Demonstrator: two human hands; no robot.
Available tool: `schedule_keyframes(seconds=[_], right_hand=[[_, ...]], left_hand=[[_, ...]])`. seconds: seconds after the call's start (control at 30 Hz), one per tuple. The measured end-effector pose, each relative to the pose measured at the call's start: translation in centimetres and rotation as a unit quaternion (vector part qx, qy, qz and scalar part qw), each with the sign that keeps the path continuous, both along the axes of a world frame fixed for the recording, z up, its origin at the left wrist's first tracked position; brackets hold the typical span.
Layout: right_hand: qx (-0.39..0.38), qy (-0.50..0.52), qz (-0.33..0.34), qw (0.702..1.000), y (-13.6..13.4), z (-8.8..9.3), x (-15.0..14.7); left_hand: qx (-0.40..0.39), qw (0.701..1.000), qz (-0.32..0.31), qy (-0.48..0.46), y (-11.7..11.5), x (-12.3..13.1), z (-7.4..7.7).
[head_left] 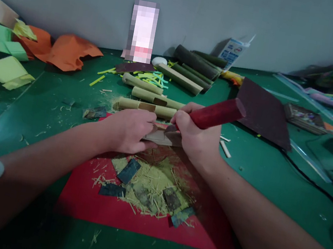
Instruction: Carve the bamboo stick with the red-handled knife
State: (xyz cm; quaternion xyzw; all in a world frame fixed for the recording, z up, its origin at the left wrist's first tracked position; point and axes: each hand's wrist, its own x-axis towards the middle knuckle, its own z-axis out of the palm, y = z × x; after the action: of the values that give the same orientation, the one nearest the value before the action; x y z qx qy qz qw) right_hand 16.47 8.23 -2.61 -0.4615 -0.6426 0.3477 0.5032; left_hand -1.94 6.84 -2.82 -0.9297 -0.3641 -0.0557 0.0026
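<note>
My left hand (pixel 130 130) is closed around the left end of a pale bamboo piece (pixel 160 138) with marked lines on its upper face. In my right hand (pixel 200 141) is a carving knife with a thick red handle (pixel 216 112), tilted up to the right. Its short blade (pixel 171 129) touches the bamboo or is just above it; I cannot tell which. The right end of the piece is hidden behind my right hand. Below both hands, a red sheet (pixel 81 208) carries bamboo dust, splinters and several dark peeled chips (pixel 129 170).
Beyond my hands lie bamboo tubes with cut openings (pixel 128 104) and darker bamboo lengths (pixel 193 62). A blurred upright panel (pixel 142 30) and a carton (pixel 233 52) stand by the wall. Crumpled orange paper (pixel 72 52) is at left, a dark board (pixel 262 111) and cable (pixel 314 180) at right.
</note>
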Motion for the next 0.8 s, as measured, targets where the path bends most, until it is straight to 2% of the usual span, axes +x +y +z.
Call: schedule_keyframes(seconds=[0.23, 0.3, 0.43, 0.57, 0.8], right_hand=[[-0.045, 0.009, 0.067, 0.997, 0.14, 0.33, 0.1], [-0.038, 0.019, 0.061, 0.997, 0.12, 0.18, 0.21], [-0.011, 0.05, -0.008, 0.999, 0.34, -0.15, 0.13], [0.01, -0.003, -0.011, 1.0, 0.49, -0.09, 0.0], [0.016, -0.013, 0.002, 1.0, 0.41, -0.13, 0.01]], left_hand=[[-0.021, 1.0, -0.014, -0.002, 0.27, -0.16, 0.18], [-0.017, 1.0, -0.016, -0.008, 0.22, -0.21, 0.12], [0.001, 1.0, -0.022, -0.014, 0.19, -0.33, -0.16], [0.013, 0.999, -0.023, -0.038, -0.02, -0.43, -0.34], [0.043, 0.996, -0.033, -0.064, -0.16, -0.55, -0.5]])
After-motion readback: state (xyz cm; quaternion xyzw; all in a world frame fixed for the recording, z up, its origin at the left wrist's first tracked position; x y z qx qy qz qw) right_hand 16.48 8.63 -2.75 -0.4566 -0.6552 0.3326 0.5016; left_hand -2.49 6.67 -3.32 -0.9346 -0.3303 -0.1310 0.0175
